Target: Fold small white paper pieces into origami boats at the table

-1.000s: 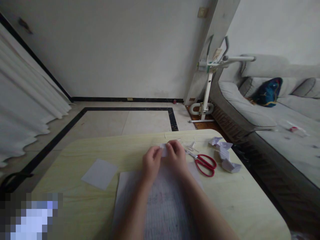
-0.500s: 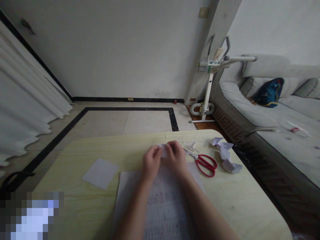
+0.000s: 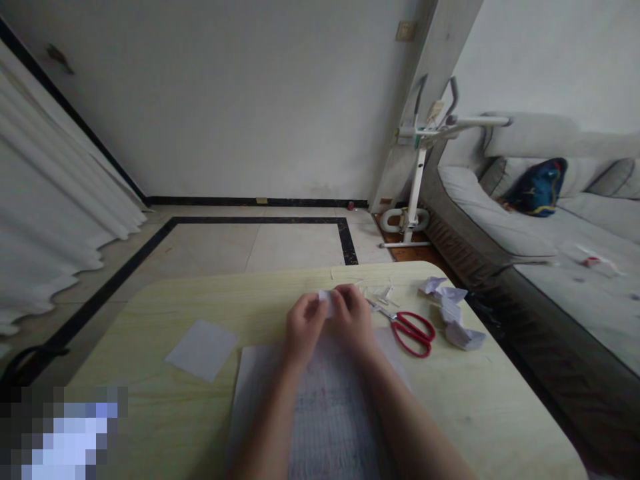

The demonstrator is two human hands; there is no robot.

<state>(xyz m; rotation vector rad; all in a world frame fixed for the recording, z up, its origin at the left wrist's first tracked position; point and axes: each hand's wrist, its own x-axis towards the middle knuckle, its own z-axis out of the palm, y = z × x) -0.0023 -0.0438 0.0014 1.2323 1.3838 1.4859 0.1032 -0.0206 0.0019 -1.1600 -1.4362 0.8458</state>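
Observation:
Between my two hands is a small piece of white paper (image 3: 327, 303), mostly covered by fingers. My left hand (image 3: 303, 325) pinches its left side, and my right hand (image 3: 354, 319) grips its right side. Both are closed on it above the far end of a ruled, written-on sheet (image 3: 330, 413). Just right of my right hand lie red-handled scissors (image 3: 413, 333), with thin paper scraps (image 3: 383, 293) around the blades. A square of white paper (image 3: 201, 350) rests flat on the table to the left.
Several folded paper pieces (image 3: 453, 310) lie in a row near the right edge of the pale wooden table (image 3: 480, 413). Beyond it stand a white exercise machine (image 3: 414, 180) and a grey sofa (image 3: 500, 207). A white curtain (image 3: 50, 193) hangs at the left.
Both hands stay at nearly the same place with the paper between them; the fingers have shifted slightly on it. The whole view has moved by a few pixels.

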